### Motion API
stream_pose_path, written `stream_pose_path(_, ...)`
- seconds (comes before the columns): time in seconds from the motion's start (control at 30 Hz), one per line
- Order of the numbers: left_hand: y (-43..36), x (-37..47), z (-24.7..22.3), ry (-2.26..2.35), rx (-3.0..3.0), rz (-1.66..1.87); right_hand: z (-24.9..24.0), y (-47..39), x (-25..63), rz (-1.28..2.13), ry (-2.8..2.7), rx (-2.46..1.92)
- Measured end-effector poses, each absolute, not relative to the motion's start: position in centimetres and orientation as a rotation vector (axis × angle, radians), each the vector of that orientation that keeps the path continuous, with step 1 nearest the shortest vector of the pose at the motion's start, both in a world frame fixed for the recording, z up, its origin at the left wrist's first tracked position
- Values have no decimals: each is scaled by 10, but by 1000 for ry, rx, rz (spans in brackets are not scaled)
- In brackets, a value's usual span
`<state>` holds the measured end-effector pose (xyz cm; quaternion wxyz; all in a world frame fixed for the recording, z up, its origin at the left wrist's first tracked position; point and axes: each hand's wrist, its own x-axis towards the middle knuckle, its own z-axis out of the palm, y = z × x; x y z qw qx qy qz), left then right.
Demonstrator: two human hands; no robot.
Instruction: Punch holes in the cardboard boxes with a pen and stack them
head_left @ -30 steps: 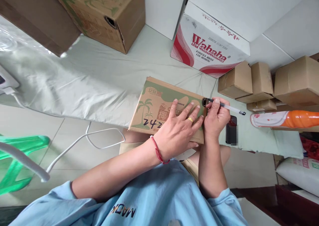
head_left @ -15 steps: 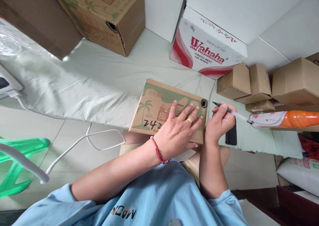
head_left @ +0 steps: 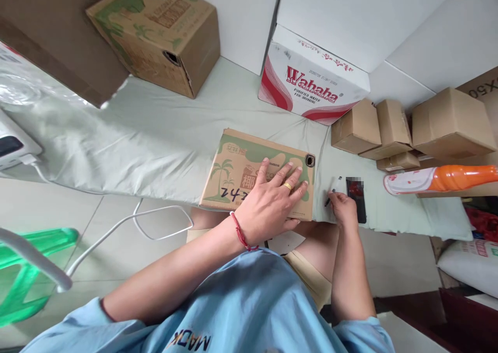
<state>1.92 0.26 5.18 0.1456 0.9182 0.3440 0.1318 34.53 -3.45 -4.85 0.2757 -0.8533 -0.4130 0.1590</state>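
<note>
A cardboard carton (head_left: 229,174) printed with green patches and palm trees lies at the front edge of the cloth-covered surface, over my lap. My left hand (head_left: 272,194) rests flat on its right half, fingers spread, covering part of the printing. Dark handwritten digits show left of that hand. To the carton's right, my right hand (head_left: 344,209) pinches a pen (head_left: 335,188) low over the cloth; whether the pen touches the cloth I cannot tell. A black phone (head_left: 361,207) lies just beyond this hand, partly behind it.
An orange-capped bottle (head_left: 439,179) lies at right. Behind stand a Wahaha water box (head_left: 311,83), several plain brown boxes (head_left: 451,119) and another palm-printed carton (head_left: 155,36). At left are a white device (head_left: 17,140) with a cable and a green stool (head_left: 35,270).
My right hand has moved down toward the phone with the pen, which has swung from pointing left to pointing down-left. My left hand stays on the carton. The view has shifted slightly.
</note>
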Motion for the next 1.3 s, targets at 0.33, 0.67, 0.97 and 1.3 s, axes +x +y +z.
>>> stream_pose_path(0.33,1,19,57,1037,2648,281,-53,-73,398,58,-879,-2666)
stream_pose_path(0.67,-1,22,55,1103,2673,282,-55,-65,411,266,-912,-2827)
stream_pose_path(0.97,-1,24,55,1108,2662,263,-38,-82,416,394,-974,-2712)
stream_pose_path(1.3,0,29,55,1133,2683,259,21,-85,295,637,-1045,-2059)
